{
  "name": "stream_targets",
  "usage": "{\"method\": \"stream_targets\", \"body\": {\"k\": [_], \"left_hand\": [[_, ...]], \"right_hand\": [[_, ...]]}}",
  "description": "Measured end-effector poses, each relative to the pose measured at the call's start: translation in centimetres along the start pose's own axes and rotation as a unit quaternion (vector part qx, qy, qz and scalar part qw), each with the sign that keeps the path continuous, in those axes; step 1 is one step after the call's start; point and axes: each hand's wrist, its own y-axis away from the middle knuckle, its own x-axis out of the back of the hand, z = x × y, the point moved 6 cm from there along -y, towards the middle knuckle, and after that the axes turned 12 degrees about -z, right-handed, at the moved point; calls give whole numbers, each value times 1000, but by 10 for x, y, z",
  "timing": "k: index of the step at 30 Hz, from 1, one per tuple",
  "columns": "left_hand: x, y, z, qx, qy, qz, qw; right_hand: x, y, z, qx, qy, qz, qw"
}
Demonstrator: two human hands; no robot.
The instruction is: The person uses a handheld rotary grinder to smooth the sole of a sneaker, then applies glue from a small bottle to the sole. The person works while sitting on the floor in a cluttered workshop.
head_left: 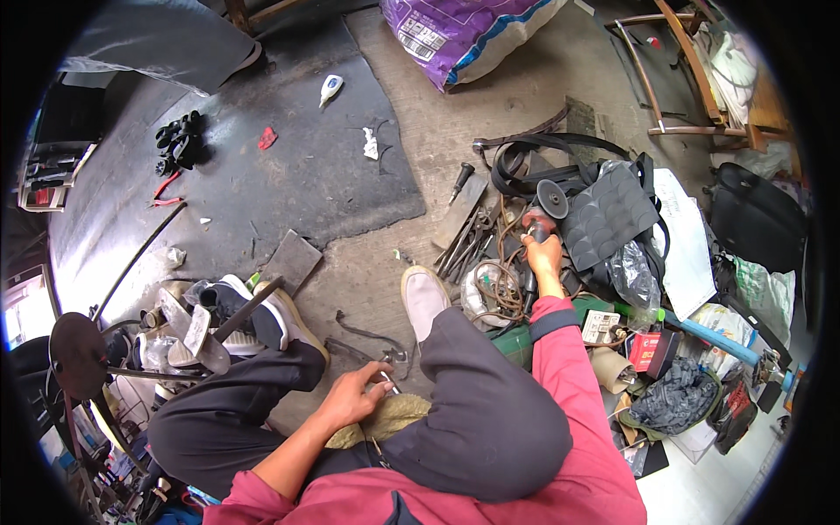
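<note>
Gripping the angle grinder (536, 222) just left of the quilted pad (610, 217), your right hand (544, 254) is set; your left hand (352, 396), well left of the pad, pinches a small metal piece (393, 383). Both are in hand, seemingly not yet brought together.

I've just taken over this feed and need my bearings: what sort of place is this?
Probably a small repair workshop, perhaps for shoes, though that's a guess. The right hand grips a power grinder, metal hand tools lie beside it, and a dark sneaker sits amid clutter at left.
</note>
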Motion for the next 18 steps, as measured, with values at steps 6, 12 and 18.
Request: {"method": "stream_targets", "body": {"k": [6, 12, 18], "left_hand": [[3, 4, -4, 5, -1, 13, 1000], [3, 8, -2, 23, -15, 9, 1000], [5, 9, 0, 13, -41, 23, 999]], "right_hand": [[1, 3, -6, -6, -3, -33, 999], [4, -3, -14, -3, 12, -33, 999], [6, 1, -19, 5, -6, -33, 999]]}}
